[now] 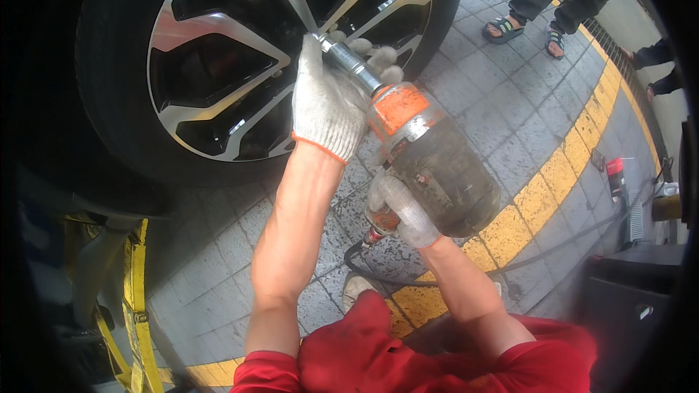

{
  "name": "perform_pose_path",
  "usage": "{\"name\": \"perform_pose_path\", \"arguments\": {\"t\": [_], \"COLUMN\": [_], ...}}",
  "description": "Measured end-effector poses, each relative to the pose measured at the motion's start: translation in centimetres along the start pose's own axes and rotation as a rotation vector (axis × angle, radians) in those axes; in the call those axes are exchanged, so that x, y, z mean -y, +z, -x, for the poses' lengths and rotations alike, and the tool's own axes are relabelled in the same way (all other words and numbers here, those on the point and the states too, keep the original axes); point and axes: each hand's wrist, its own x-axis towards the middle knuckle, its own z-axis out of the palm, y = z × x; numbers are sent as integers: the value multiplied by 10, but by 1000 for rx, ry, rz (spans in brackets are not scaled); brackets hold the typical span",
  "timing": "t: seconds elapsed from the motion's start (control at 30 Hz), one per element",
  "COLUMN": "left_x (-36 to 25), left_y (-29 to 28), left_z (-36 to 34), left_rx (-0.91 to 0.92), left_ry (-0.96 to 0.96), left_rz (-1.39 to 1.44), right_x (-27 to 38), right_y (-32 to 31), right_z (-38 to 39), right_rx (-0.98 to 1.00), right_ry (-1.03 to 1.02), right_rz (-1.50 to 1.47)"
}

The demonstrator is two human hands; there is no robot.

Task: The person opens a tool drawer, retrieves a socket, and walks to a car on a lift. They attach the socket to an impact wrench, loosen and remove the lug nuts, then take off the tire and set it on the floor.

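My left hand [333, 87], in a white knit glove, is wrapped round the long chrome socket [349, 64] on a large impact wrench [455, 175] with an orange nose and a scuffed dark body. The socket's end is at the centre of the car wheel [182, 113], which has black and silver alloy spokes; whether it sits on a nut I cannot tell. My right hand [404, 211], also gloved, grips the wrench's handle, where an air hose [378, 275] hangs from the fitting below.
A person in sandals [504, 28] stands at top right; another person's dark-clad legs [652, 54] are at the right edge. A yellow steel frame [136, 276] is at lower left, a dark box [611, 306] at lower right. The floor has a yellow tactile strip [513, 225].
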Motion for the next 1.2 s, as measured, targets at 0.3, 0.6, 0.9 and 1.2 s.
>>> {"name": "perform_pose_path", "arguments": {"t": [0.3, 0.6, 0.9, 1.2], "left_x": [12, 1, 0, -5], "left_y": [-33, -23, -18, -18], "left_z": [-15, -30, -40, -64], "left_rx": [-119, -158, -77, -134], "left_ry": [-117, -107, -71, -57], "left_rz": [-85, -504, -501, -534], "right_x": [29, 26, 26, 24], "right_y": [14, 30, 32, 40], "right_z": [-31, -68, -81, -87], "right_rx": [-64, -32, 9, -43], "right_ry": [-21, -93, -63, 22], "right_rz": [-171, 50, -64, -105]}}
